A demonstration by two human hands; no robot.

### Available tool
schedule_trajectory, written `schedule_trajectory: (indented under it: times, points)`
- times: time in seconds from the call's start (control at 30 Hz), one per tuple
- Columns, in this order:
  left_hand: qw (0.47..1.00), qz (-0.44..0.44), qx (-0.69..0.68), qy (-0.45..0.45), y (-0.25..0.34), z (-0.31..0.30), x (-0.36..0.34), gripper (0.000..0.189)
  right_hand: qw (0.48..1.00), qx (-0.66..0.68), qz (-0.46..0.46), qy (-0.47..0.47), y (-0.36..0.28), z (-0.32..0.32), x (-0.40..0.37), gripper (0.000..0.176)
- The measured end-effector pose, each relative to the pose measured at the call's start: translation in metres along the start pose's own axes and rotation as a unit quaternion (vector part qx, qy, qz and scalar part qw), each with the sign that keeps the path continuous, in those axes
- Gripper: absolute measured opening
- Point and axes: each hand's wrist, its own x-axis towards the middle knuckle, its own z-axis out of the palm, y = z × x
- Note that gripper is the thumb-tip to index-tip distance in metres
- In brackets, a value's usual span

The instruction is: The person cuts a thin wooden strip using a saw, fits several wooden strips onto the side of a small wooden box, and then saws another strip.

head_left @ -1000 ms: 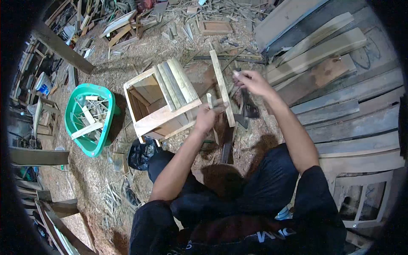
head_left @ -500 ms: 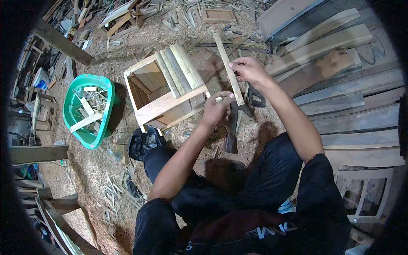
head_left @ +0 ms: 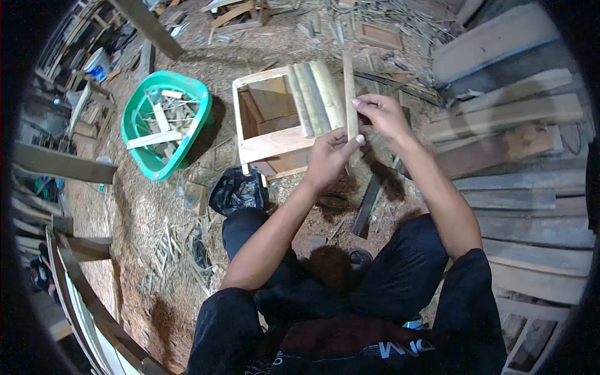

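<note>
A narrow wooden strip (head_left: pixel 349 78) stands nearly upright in the view, in front of my body. My right hand (head_left: pixel 384 117) pinches it from the right, thumb and fingers closed around its middle. At its lower end my left hand (head_left: pixel 331 157) is closed on the strip, thumb pressed near the end; whether anything else is in that palm is hidden. Just left of the strip sits a box-like wooden frame (head_left: pixel 278 145), partly covered by several slats (head_left: pixel 319 97) side by side. A dark hand saw (head_left: pixel 370 203) lies on the ground below my hands, partly hidden.
A green tub (head_left: pixel 134 149) holding wood offcuts stands at the left. Near my left knee is a black plastic bag (head_left: pixel 239 192). Stacked boards (head_left: pixel 519 181) line the right side. Sawdust and scraps cover the ground; a wooden post (head_left: pixel 147 28) rises at upper left.
The strip has turned more upright, and my left hand has closed on its lower end. A small pale piece in my left fingers earlier is no longer visible. The camera view has shifted.
</note>
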Motion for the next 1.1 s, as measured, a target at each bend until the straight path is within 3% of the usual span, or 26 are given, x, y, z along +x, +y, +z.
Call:
schedule_trajectory:
  times: [0.07,0.1,0.23,0.33,0.37,0.47,0.6,0.73,0.83,1.0,1.1]
  points:
    - [0.994,-0.048,0.080,0.058,0.017,-0.019,-0.003,0.029,0.998,-0.022,-0.052,-0.023,0.007,0.024,0.010,0.025]
    - [0.986,0.028,0.124,0.105,0.002,-0.037,0.006,0.026,0.999,-0.021,-0.039,-0.032,0.009,0.036,0.015,0.026]
    - [0.968,0.025,0.186,0.168,0.028,-0.078,0.013,0.027,0.994,-0.069,-0.076,-0.036,0.031,0.072,0.042,0.029]
    - [0.970,-0.051,0.144,0.188,0.030,-0.107,0.025,0.028,0.959,-0.176,-0.223,0.017,0.040,0.090,0.056,0.030]
    - [0.955,-0.054,0.194,0.219,0.028,-0.114,0.028,0.028,0.965,-0.172,-0.196,-0.005,0.031,0.086,0.047,0.027]
    - [0.907,0.014,0.322,0.270,0.020,-0.120,0.035,0.027,0.907,-0.279,-0.307,0.068,0.050,0.068,0.063,0.025]
    - [0.893,0.018,0.350,0.281,0.007,-0.127,0.045,0.027,0.863,-0.362,-0.338,0.093,0.059,0.055,0.061,0.029]
    - [0.862,0.026,0.409,0.299,0.005,-0.128,0.050,0.028,0.869,-0.351,-0.343,0.057,0.067,0.059,0.058,0.029]
    - [0.885,-0.026,0.375,0.274,0.007,-0.128,0.052,0.028,0.856,-0.372,-0.355,0.063,0.069,0.063,0.062,0.031]
    - [0.918,-0.043,0.318,0.232,0.006,-0.127,0.060,0.026,0.848,-0.405,-0.334,0.077,0.068,0.064,0.058,0.032]
    - [0.920,-0.035,0.300,0.250,-0.001,-0.130,0.064,0.025,0.846,-0.408,-0.334,0.070,0.068,0.064,0.059,0.031]
